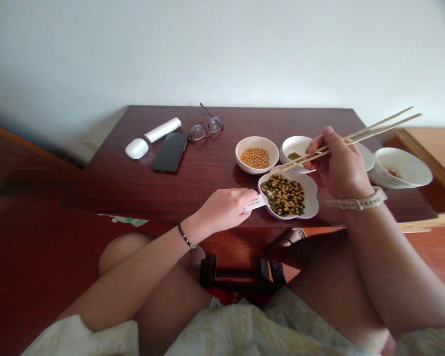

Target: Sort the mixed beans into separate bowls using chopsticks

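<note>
My right hand [337,165] holds a pair of wooden chopsticks [378,132], their tips reaching over the rim of a small white bowl [294,144] with a few green beans [293,156] in it. My left hand [222,210] grips the labelled handle [255,202] of a lilac-rimmed, flower-shaped dish [311,198]. That dish is full of mixed dark green and yellow beans [282,195]. Just beyond it, a white bowl [255,141] holds yellow soybeans [254,158].
The dark reddish-wood table [133,128] also bears glasses [206,126], a black phone [170,152], a white computer mouse [136,148] and a white cylinder [163,129]. A larger white bowl [400,168] sits at the right, overhanging the table edge. My knees lie below the table edge.
</note>
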Action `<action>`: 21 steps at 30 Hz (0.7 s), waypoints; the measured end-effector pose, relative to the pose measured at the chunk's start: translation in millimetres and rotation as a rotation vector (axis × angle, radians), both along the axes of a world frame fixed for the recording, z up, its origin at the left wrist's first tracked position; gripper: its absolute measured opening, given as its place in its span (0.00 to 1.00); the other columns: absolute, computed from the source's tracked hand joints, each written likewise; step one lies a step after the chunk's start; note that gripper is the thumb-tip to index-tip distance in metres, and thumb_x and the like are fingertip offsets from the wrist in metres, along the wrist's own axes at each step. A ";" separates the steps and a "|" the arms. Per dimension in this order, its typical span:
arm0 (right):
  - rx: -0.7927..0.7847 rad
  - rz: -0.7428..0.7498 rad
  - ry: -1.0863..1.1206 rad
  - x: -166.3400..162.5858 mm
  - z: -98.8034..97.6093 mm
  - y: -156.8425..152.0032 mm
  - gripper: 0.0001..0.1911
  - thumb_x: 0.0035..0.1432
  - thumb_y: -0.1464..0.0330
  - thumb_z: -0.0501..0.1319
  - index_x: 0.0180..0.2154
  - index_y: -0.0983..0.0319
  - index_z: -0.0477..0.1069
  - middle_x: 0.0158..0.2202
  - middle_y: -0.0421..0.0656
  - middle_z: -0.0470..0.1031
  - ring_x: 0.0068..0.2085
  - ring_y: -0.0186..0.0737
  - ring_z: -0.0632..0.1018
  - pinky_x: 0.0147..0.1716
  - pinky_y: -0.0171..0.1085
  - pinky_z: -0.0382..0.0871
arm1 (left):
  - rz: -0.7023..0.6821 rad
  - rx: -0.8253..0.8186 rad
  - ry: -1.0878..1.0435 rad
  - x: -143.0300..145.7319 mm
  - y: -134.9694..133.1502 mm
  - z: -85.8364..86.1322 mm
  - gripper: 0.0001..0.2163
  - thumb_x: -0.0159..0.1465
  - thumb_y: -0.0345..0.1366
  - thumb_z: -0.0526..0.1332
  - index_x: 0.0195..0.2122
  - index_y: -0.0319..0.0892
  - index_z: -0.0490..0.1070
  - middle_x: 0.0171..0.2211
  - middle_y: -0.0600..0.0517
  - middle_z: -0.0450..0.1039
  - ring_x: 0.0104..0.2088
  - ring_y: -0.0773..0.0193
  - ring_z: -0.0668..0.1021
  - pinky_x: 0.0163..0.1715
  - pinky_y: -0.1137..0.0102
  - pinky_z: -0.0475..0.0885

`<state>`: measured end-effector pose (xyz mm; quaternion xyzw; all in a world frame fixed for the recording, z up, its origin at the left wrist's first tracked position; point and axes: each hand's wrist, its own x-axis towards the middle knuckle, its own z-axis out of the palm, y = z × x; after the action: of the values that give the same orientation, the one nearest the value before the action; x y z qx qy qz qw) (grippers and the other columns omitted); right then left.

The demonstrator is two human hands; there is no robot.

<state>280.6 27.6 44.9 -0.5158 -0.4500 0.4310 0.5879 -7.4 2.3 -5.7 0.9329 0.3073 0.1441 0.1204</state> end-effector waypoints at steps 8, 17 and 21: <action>0.061 -0.033 -0.011 -15.3 16.1 25.2 0.23 0.72 0.56 0.62 0.27 0.63 0.73 0.25 0.43 0.71 0.22 0.32 0.75 0.21 0.34 0.64 | 0.002 -0.021 0.011 0.2 -0.2 0.4 0.09 0.71 0.32 0.63 0.52 0.43 0.73 0.47 0.51 0.83 0.45 0.58 0.85 0.37 0.67 0.74; 0.033 -0.004 -0.330 -38.9 18.6 45.5 0.25 0.78 0.58 0.56 0.30 0.65 0.75 0.23 0.45 0.75 0.23 0.33 0.79 0.24 0.32 0.69 | -0.019 -0.013 0.016 0.0 0.2 -1.8 0.10 0.72 0.33 0.63 0.54 0.43 0.72 0.48 0.52 0.83 0.47 0.58 0.85 0.39 0.65 0.75; 0.076 0.011 -0.423 -38.6 22.3 45.1 0.25 0.79 0.59 0.55 0.31 0.66 0.75 0.24 0.45 0.77 0.24 0.31 0.79 0.25 0.31 0.69 | -0.024 -0.012 0.018 -0.2 0.4 -2.5 0.11 0.72 0.33 0.63 0.54 0.43 0.72 0.48 0.51 0.83 0.47 0.57 0.85 0.40 0.65 0.76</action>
<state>241.9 72.6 67.2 -0.5697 -0.5820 0.2991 0.4972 -7.6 2.7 -8.2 0.9371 0.2979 0.1322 0.1248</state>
